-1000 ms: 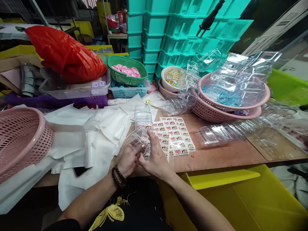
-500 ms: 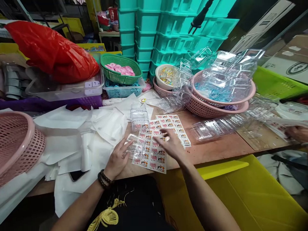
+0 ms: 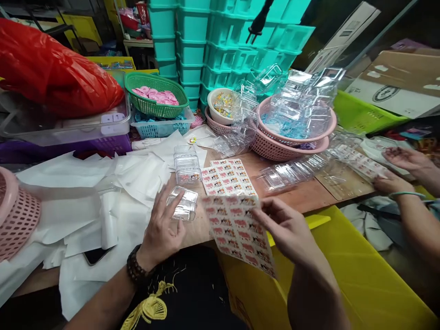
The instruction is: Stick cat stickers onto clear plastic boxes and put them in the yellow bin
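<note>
My right hand (image 3: 287, 229) pinches the upper right part of a sticker sheet (image 3: 240, 233) printed with cats and pink lettering. The sheet is lifted and tilted over the table's front edge. Beside a clear plastic box (image 3: 184, 204) is my left hand (image 3: 165, 227), its fingers apart; whether the fingertips touch the box I cannot tell. More sticker sheets (image 3: 228, 176) lie flat just behind the lifted one. A short row of clear boxes (image 3: 186, 165) stands behind the single box, the front one showing a cat sticker.
At right, a co-worker's hands (image 3: 395, 183) hold another sticker strip. A row of clear boxes (image 3: 292, 172) lies before a pink basket (image 3: 292, 151) heaped with plastic cases. White backing paper (image 3: 134, 178) covers the left side, partly over a phone (image 3: 96, 255). Teal crates (image 3: 192, 50) stand behind.
My right hand has taken hold of the front sticker sheet, lifting it off the table and tilting it. My left hand no longer lies over the clear box. The view has turned right.
</note>
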`<move>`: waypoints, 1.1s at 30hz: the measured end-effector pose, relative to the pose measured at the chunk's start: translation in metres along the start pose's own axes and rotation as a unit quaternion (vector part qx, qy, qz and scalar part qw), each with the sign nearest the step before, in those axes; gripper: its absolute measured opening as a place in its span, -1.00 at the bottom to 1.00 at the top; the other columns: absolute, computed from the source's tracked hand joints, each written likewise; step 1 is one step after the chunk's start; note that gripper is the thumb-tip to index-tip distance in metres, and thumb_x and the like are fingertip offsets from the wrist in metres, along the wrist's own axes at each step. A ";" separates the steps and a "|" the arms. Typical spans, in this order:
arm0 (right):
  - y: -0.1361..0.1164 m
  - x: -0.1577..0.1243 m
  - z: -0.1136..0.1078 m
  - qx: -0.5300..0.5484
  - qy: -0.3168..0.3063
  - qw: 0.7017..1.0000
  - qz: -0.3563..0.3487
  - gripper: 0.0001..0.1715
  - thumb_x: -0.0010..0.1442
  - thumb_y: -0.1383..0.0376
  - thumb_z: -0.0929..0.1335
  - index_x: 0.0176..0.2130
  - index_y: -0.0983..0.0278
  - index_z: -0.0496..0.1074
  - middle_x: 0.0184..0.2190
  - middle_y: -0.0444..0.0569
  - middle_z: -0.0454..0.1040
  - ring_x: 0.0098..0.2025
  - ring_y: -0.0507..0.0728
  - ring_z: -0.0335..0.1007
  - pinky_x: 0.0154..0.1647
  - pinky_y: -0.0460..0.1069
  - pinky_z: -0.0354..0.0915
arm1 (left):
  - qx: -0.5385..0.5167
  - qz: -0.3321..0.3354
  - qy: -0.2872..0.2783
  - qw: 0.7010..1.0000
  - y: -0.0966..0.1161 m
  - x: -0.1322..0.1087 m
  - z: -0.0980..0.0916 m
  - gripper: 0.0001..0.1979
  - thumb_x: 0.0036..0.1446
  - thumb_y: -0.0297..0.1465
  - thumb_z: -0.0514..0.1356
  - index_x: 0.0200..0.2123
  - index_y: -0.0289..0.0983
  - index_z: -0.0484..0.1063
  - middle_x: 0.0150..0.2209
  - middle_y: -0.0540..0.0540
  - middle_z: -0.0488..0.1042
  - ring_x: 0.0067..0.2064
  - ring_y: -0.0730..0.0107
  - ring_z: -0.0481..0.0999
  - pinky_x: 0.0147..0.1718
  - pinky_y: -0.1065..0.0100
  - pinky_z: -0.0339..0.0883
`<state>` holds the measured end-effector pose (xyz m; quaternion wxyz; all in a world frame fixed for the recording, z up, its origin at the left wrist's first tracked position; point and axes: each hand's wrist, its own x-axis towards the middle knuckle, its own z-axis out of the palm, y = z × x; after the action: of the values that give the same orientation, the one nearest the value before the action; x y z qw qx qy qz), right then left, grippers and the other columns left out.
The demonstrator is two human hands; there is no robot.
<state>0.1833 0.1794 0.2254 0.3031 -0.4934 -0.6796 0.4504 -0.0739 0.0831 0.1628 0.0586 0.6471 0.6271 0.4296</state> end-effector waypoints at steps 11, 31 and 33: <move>-0.023 -0.027 0.038 0.040 -0.112 0.990 -0.078 -0.81 0.18 0.21 0.37 -0.40 0.27 0.40 -0.50 -0.15 0.31 -0.47 0.00 0.16 -0.46 -0.07 0.11 | -0.173 0.074 -0.193 0.963 0.040 0.033 -0.011 -0.79 0.29 -0.34 0.20 -0.36 -0.26 0.58 -0.43 -0.02 0.63 -0.42 0.40 0.57 -0.35 0.38 0.38; -0.003 -0.034 0.096 0.110 -0.037 0.983 -0.141 -0.91 0.19 0.27 0.38 -0.26 0.22 0.49 -0.30 -0.03 0.46 -0.26 0.08 0.40 -0.28 -0.02 0.37 | -0.057 0.045 -0.230 0.971 0.009 0.022 -0.031 -0.82 0.28 -0.35 0.18 -0.32 -0.22 0.57 -0.35 -0.03 0.64 -0.31 0.34 0.58 -0.15 0.29 0.39; -0.003 -0.036 0.098 0.011 -0.010 0.973 -0.230 -0.86 0.19 0.33 0.37 -0.20 0.21 0.50 -0.22 0.02 0.47 -0.18 0.13 0.44 -0.19 0.03 0.41 | -0.065 0.024 -0.251 0.966 0.008 0.023 -0.032 -0.82 0.27 -0.36 0.18 -0.34 -0.22 0.57 -0.38 -0.03 0.63 -0.32 0.34 0.57 -0.22 0.32 0.37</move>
<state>0.1104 0.1145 0.1889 0.3973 -0.3158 -0.7728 0.3812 -0.0921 0.0866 0.1988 0.2452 0.7437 0.5476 0.2947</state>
